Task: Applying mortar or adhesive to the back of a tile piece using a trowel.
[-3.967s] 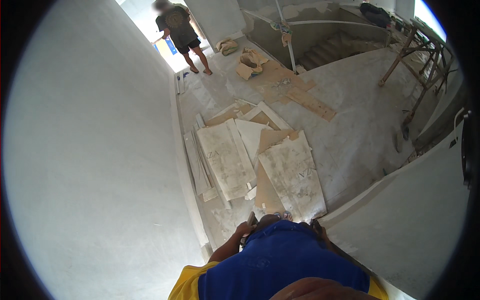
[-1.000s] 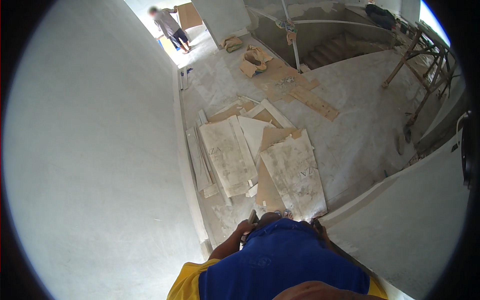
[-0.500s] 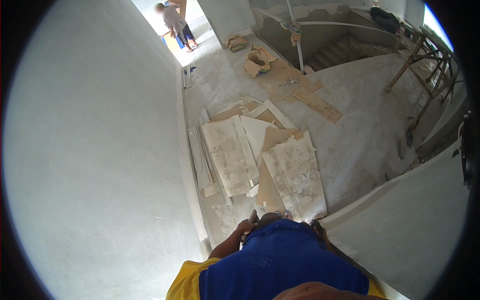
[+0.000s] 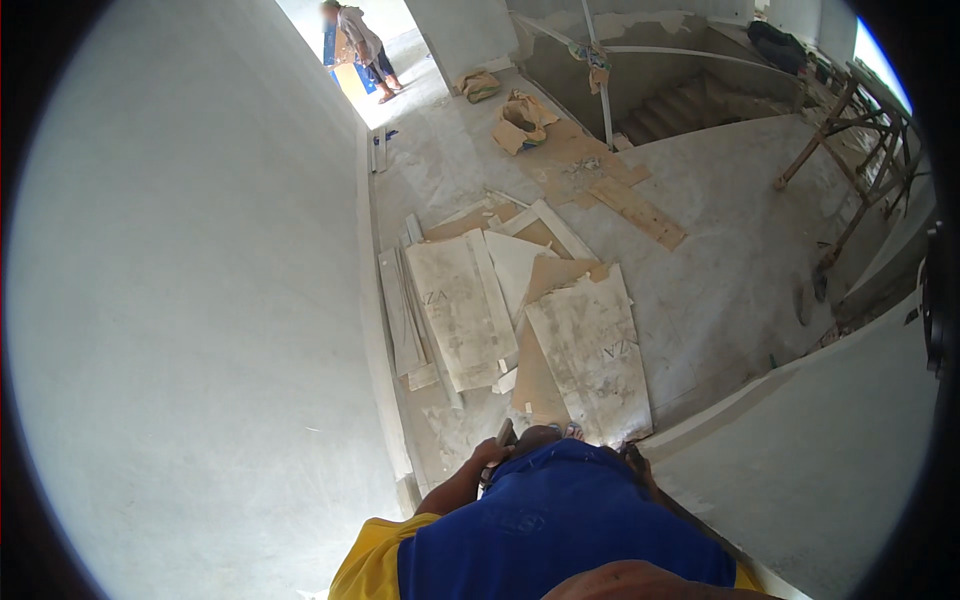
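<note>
My left hand (image 4: 490,455) is closed at the left side of my blue shirt, at waist height. A short narrow thing (image 4: 508,432), pale along one side and dark on the other, sticks up from it; its kind is too small to make out. On the other side of the shirt, my right hand (image 4: 638,462) hangs low and dark, mostly hidden, so its fingers do not show clearly. Just ahead of my sandalled feet (image 4: 573,431) lies a dusty off-white board (image 4: 592,350). A second dusty board (image 4: 460,310) is to its left, apart from both hands.
Board offcuts and strips (image 4: 402,315) lie along the left wall (image 4: 200,300). Farther off are a wooden plank (image 4: 637,212), torn paper bags (image 4: 522,122) and a stairwell (image 4: 690,100). A wooden trestle (image 4: 850,140) stands far right. Another person (image 4: 362,45) is in the doorway.
The person in the doorway has bent or turned slightly and shifted. My view has moved a little. My left hand stays at my waist; the boards lie as before.
</note>
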`<action>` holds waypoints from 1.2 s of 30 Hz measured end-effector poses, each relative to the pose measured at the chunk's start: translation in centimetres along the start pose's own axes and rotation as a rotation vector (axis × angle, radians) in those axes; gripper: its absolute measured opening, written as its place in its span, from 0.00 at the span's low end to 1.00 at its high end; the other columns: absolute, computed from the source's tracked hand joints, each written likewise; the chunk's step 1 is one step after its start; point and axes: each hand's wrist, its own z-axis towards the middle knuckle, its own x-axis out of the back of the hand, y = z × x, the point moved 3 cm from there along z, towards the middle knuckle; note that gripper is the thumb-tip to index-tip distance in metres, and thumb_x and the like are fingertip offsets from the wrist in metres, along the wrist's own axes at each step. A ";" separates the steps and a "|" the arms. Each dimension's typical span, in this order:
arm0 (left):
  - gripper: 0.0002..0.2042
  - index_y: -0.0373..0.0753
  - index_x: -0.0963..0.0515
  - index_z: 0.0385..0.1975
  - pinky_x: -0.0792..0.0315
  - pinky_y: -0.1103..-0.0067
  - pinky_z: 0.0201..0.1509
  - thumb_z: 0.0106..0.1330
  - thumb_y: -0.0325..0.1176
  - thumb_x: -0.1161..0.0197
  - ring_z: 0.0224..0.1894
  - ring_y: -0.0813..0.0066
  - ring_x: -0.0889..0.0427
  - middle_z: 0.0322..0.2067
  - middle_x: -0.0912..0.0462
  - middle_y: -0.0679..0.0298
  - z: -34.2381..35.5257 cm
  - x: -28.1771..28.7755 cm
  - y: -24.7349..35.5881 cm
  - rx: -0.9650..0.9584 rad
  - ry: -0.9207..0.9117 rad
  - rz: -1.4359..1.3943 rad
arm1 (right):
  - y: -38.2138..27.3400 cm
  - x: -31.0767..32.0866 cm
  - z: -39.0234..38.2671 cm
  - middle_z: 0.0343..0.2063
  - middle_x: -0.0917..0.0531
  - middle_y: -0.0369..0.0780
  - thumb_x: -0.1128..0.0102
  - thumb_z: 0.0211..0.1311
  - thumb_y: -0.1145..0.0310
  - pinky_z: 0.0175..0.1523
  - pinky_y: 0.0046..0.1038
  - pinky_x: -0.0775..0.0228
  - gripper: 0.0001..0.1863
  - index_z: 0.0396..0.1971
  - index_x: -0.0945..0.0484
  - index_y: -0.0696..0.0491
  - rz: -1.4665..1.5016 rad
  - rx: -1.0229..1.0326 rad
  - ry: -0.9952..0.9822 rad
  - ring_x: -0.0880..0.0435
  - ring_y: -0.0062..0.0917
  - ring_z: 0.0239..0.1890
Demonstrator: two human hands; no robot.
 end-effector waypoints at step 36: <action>0.37 0.27 0.22 0.47 0.27 0.65 0.53 0.56 0.61 0.38 0.50 0.47 0.19 0.44 0.18 0.40 -0.7 1.0 0.6 0.059 0.007 -0.046 | -1.4 0.3 -1.2 0.22 0.18 0.43 0.30 0.42 0.57 0.30 0.37 0.30 0.18 0.28 0.22 0.56 0.082 -0.129 -0.104 0.19 0.36 0.23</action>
